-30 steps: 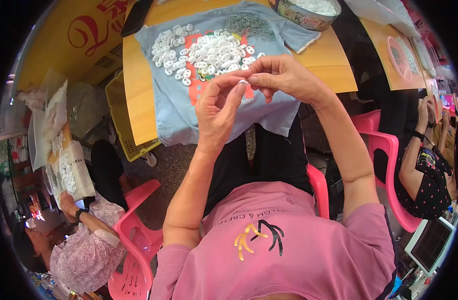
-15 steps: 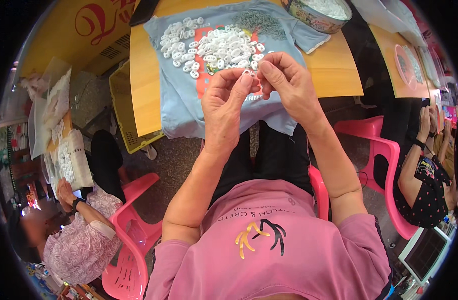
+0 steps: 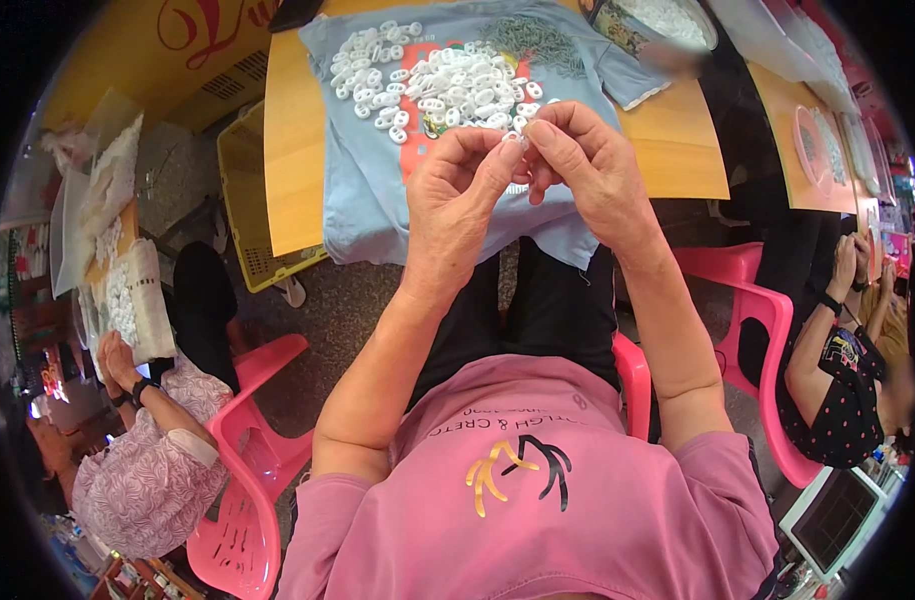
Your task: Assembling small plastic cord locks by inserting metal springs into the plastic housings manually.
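Over the near part of a light blue cloth (image 3: 362,200), my two hands meet fingertip to fingertip. My left hand (image 3: 452,200) pinches a small white plastic piece (image 3: 513,138) between thumb and forefinger. Close against it, my right hand (image 3: 597,175) has its thumb and forefinger pressed together; what they grip is too small and covered to make out. Just beyond lies a heap of white oval two-holed plastic pieces (image 3: 472,85). More of the same pieces form a looser group (image 3: 362,70) to its left. Thin grey-green metal parts (image 3: 537,45) are piled behind on the right.
The cloth drapes over the wooden table (image 3: 677,150). A round tin (image 3: 637,40) of white pieces stands at the back right. A yellow crate (image 3: 252,200) is left of the table. Seated people work at either side, on pink chairs (image 3: 767,310).
Both hands have moved slightly right, still joined at the fingertips around the small white piece. The view has shifted a little, and the person at left has brought their hands together.
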### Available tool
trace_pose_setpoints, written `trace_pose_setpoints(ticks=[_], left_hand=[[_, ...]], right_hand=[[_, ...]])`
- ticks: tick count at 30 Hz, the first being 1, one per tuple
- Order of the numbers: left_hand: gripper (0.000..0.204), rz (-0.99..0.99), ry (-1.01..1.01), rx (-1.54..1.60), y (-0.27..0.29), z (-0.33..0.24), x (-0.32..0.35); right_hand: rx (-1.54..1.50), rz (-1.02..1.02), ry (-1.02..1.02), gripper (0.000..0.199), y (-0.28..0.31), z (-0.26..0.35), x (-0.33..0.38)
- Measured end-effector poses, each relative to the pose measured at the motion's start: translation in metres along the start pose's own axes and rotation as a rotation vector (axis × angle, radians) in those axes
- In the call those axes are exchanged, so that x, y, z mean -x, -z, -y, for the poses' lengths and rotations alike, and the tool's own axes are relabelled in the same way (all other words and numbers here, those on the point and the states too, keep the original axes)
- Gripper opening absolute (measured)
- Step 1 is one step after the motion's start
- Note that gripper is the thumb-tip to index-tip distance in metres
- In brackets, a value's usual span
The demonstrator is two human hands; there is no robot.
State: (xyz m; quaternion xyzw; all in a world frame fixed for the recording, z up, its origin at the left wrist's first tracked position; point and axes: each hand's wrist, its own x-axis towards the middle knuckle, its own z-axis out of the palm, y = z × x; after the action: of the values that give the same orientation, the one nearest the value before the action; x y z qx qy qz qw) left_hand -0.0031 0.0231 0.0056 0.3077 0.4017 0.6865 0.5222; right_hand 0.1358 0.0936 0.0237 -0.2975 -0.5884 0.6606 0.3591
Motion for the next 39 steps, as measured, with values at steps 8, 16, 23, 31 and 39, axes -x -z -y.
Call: trace_pose_setpoints(ticks=[8,16,23,31,39], left_hand=[[0.016,0.012,-0.014,-0.052,0.0024,-0.0034,0.0018],[0.017,0.03,-0.004,-0.096,0.0046,-0.0031,0.0029],[0.016,0.028,0.002,-0.093,0.0044,-0.0049,0.0033],[0.015,0.041,-0.009,-0.099,0.0028,-0.0053,0.0041],[0.015,0.029,-0.005,-0.124,0.0028,-0.0042,0.0041]], right_hand=[[0.044,-0.015,0.009,0.02,-0.0037,-0.001,0.0021],[-0.023,-0.003,-0.05,0.02,-0.0012,-0.005,0.0027],[-0.061,-0.01,-0.062,0.02,-0.0021,-0.0029,0.003],[-0.091,-0.004,-0.063,0.02,0.0,-0.0045,0.004],[-0.019,0.01,-0.051,0.02,0.0003,-0.0042,0.0037]])
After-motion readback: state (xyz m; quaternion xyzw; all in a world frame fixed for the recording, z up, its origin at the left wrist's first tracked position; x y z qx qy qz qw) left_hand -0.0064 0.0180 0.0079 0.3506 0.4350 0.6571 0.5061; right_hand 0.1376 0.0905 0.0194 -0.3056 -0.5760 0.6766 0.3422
